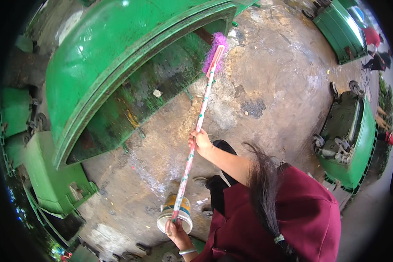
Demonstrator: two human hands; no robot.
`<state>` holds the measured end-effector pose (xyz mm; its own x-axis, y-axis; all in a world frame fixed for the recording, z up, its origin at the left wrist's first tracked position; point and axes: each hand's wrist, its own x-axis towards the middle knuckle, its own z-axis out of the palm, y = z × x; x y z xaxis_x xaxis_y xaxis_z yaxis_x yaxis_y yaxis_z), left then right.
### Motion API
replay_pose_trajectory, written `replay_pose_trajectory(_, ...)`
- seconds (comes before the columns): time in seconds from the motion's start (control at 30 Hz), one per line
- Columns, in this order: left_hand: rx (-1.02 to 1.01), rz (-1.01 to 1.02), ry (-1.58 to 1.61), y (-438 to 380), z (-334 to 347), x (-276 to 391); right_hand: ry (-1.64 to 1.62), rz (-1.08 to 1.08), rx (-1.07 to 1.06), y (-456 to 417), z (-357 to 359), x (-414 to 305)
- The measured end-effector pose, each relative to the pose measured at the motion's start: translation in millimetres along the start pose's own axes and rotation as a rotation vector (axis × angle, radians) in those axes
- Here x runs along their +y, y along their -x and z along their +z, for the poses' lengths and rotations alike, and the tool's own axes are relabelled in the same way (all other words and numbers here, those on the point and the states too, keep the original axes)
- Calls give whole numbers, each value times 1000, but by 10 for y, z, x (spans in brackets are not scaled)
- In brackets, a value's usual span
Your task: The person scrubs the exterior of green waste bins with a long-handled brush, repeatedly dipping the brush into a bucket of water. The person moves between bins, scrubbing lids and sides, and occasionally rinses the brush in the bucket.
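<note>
A long-handled scrubbing brush (202, 109) is held in both my hands, its pole slanting across the view. My right hand (200, 140) grips the pole about midway. Lower down, my left hand (177, 231), with a bracelet at the wrist, closes around the pole's end. The purple bristle head (217, 42) is at the right end of the opening of a big green bin (95, 75) lying tipped over; whether it touches the bin I cannot tell. Below the lower pole stands a bucket (186, 216) with a pale rim, partly hidden by the pole and my left hand.
Wet, stained concrete (275, 88) spreads between the bins. A green wheeled bin (350, 144) lies on its side at right, another bin (342, 32) at upper right. More green bins (52, 173) crowd the left. A person in red (371, 37) is at the far right.
</note>
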<state>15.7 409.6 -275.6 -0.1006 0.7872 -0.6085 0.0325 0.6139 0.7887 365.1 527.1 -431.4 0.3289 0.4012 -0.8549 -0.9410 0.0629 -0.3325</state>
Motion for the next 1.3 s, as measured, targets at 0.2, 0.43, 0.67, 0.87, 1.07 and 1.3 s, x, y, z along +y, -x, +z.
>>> replay_pose_trajectory(0.2,-225,-19,-68,460,-122,657,-83,-199,5,983,259,-209)
replay_pose_trajectory(0.43,-638,332,-1116,374,91,859,127,-466,-56,1478,380,-600)
replay_pose_trajectory(0.67,-557,308,-1049,-120,480,273,638,-624,275,743,396,-562)
replay_pose_trajectory(0.87,-581,379,-1269,-10,781,324,537,-354,382,-33,-295,-390)
replay_pose_trajectory(1.07,-506,426,-1381,91,984,145,222,-303,143,26,-398,-554)
replay_pose_trajectory(1.3,-401,529,-1248,195,503,338,186,-447,-62,941,266,-711)
